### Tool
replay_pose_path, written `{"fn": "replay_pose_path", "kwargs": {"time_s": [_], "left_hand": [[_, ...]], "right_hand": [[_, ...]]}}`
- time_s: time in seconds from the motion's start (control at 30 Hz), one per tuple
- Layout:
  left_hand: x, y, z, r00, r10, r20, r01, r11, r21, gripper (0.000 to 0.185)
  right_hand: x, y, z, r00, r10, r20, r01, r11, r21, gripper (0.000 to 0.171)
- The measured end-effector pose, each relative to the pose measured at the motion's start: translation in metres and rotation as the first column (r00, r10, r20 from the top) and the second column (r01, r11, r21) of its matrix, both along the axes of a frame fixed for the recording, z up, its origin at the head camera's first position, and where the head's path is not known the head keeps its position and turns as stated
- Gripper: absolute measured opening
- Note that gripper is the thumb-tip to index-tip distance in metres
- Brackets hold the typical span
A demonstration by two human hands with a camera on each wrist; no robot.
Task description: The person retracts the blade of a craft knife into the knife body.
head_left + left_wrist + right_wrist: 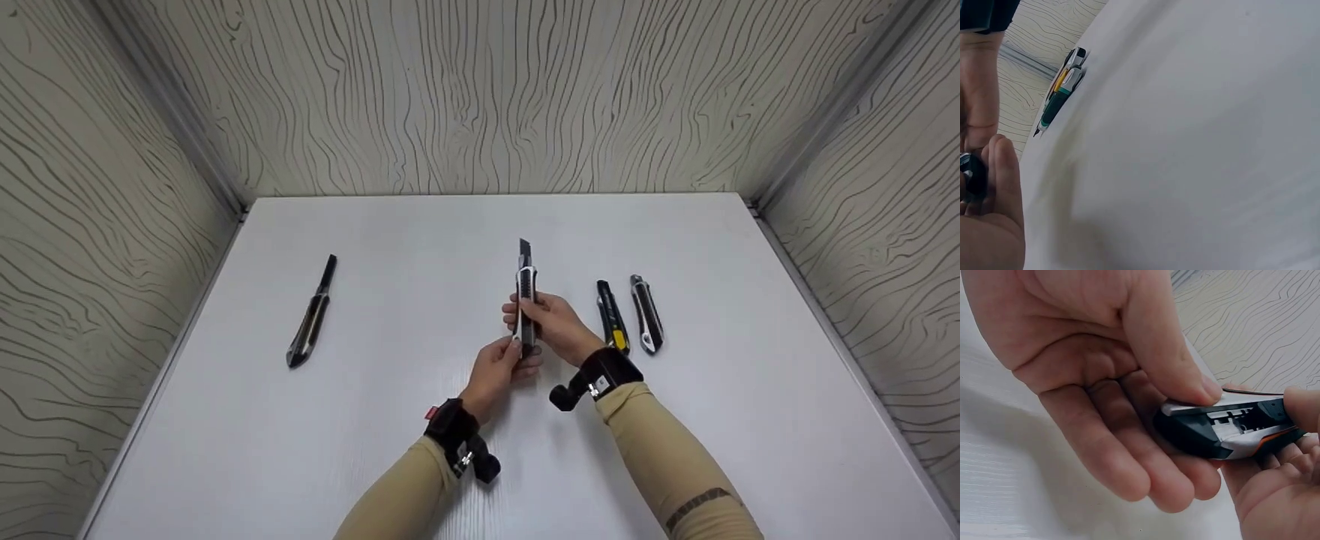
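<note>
White surface (225,435) below: left hand (490,375) pinches a utility knife (527,280) at its near end, right hand (561,322) grips its body. Apparently the blade (525,247) is being set — next calls for steady guiding.

Booth-type wkspace: wht tbl (420,262), wood-grain walls (480,97), metal trim (160,97).

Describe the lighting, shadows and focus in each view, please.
Head view: diffuse light, no harsh glare, a faint soft shadow on the white table beside the right sleeve, the held snap-off knife reasonably clear; left wrist view: broad, soft-edged shadows, the two resting snap-off knives slightly soft; right wrist view: a soft shadow at left, the held knife's slot legible.
</note>
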State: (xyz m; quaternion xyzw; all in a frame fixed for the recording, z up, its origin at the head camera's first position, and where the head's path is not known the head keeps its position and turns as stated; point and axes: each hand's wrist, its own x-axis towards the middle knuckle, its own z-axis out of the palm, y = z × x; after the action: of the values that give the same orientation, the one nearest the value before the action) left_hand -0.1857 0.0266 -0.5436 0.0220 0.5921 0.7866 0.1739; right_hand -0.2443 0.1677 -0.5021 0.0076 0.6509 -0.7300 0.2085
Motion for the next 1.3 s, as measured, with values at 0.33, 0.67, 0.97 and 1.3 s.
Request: {"fn": "replay_pose_path", "kwargs": {"time_s": [0.33, 0.67, 0.97, 1.3], "left_hand": [[0.0006, 0.0003, 0.0017, 1.000, -0.002, -0.018, 0.001, 0.999, -0.046, 0.034], [0.0008, 0.0012, -0.0010, 0.999, 0.000, -0.034, -0.002, 0.997, -0.079, 0.034], [0.0012, 0.0015, -0.0028, 0.999, 0.003, -0.048, -0.007, 0.997, -0.082, 0.034], [0.0010, 0.0016, -0.0025, 0.999, 0.017, -0.033, -0.020, 0.996, -0.087, 0.033]], "right_hand": [[-0.0010, 0.0002, -0.0012, 1.000, -0.008, 0.005, 0.008, 1.000, 0.008, 0.037], [0.0003, 0.0008, -0.0025, 1.000, 0.011, -0.019, -0.011, 1.000, -0.005, 0.037], [0.0008, 0.0024, -0.0032, 0.999, 0.024, -0.028, -0.025, 0.999, -0.032, 0.038], [0.0001, 0.0020, -0.0055, 0.998, 0.042, -0.044, -0.043, 0.999, -0.019, 0.039]]}}
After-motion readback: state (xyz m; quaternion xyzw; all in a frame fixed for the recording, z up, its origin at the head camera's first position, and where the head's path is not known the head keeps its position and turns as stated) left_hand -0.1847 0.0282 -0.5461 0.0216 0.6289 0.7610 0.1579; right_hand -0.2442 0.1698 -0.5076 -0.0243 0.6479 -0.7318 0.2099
